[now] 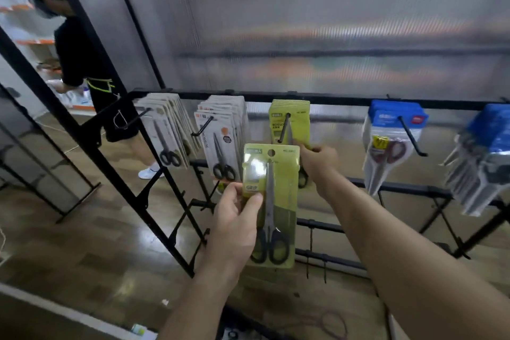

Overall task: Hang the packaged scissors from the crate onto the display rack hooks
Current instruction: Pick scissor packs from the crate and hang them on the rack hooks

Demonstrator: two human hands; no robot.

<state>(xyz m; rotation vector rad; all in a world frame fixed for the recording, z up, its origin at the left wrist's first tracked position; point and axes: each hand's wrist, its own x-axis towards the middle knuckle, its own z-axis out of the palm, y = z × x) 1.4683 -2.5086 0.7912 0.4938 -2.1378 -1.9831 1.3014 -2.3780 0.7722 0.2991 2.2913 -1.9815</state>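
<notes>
Two bare hands are working at the display rack. Much is proving hard to read: the printing on the cards is blurring, the ribbed panel [331, 22] beyond both hands is smearing whatever lies behind it, and the far blue packs [485, 157], well to the right of the right hand [320, 163], are running off the frame edge. That hand is showing mostly its back, so its fingertips are partly hiding; thumb and fingers are appearing to pinch the right edge of the hung yellow-green packs [289, 116], whose lower half is disappearing behind it and the held pack. Those packs are hanging on a black hook [284, 130] just above and left of the right hand.

The left hand [237, 218] is gripping the held scissors pack [271, 210] by its left edge, thumb lying across the front near the word GRIP, fingers hiding behind the card. This pack is standing upright just left of the right hand and just below the hook's tip, its hang hole not yet on the hook. Its clear blister is enclosing one pair of black-handled scissors, blades up.

Up and left of the left hand, white-carded packs [223, 135] and a farther white stack [165, 130] are filling two hooks. Right of the right hand, blue-topped packs [392, 141] are hanging. Far left, a person in black [80, 63] is standing, partly behind the rack frame.
</notes>
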